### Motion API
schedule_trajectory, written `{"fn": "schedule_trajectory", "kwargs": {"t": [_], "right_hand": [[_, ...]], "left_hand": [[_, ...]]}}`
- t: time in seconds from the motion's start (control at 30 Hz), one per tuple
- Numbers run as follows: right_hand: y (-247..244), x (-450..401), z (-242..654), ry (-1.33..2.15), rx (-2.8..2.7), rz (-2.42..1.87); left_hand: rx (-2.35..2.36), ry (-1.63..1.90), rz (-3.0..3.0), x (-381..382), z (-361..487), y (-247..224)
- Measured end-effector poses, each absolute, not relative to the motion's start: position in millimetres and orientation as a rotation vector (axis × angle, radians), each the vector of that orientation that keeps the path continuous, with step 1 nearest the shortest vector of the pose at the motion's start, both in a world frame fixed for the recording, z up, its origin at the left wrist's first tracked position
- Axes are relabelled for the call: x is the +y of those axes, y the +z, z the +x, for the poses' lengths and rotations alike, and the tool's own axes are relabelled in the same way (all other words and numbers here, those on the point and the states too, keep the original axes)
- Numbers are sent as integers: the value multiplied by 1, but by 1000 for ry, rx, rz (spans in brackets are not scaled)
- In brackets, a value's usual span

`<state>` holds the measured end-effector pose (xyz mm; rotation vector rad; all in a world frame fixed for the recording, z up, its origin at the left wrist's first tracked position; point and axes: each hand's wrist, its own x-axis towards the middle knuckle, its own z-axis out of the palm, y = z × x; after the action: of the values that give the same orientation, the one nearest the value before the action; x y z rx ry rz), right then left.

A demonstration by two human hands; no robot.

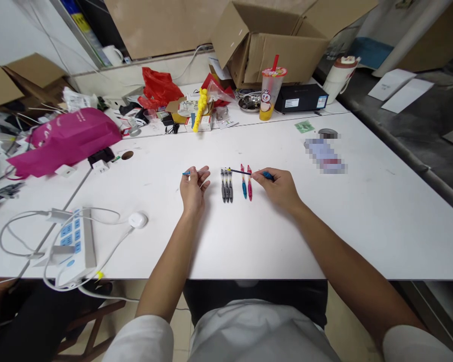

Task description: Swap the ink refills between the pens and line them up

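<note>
My left hand [193, 190] pinches a clear pen barrel [202, 172] with a light blue end, palm partly turned up. In my right hand [281, 188] is the blue grip section of a pen [268, 175]. A thin dark refill [240, 172] sticks out of it to the left, its tail end above the black pens. Between my hands, three black pens [227, 188] lie side by side on the white table [245, 241]. To their right lie a blue pen [244, 187] and a pink pen [249, 188], near my right fingertips. The two held parts are apart.
On the left are a power strip [77, 246] with white cables and a magenta bag [71, 138]. Behind stand a drink cup [271, 95], a black box [301, 97] and an open carton [279, 55]. A blurred-out flat object [324, 155] lies right.
</note>
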<state>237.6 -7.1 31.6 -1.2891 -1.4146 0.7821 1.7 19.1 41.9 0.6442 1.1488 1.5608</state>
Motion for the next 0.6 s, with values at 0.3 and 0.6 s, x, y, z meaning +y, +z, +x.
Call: {"fn": "schedule_trajectory", "kwargs": {"t": [0.3, 0.6], "right_hand": [[35, -8, 239, 794, -1448, -1299], [35, -8, 237, 841, -1455, -1300]], "left_hand": [[1107, 1504, 660, 15, 6, 45], [1068, 1447, 721, 13, 12, 43]]}}
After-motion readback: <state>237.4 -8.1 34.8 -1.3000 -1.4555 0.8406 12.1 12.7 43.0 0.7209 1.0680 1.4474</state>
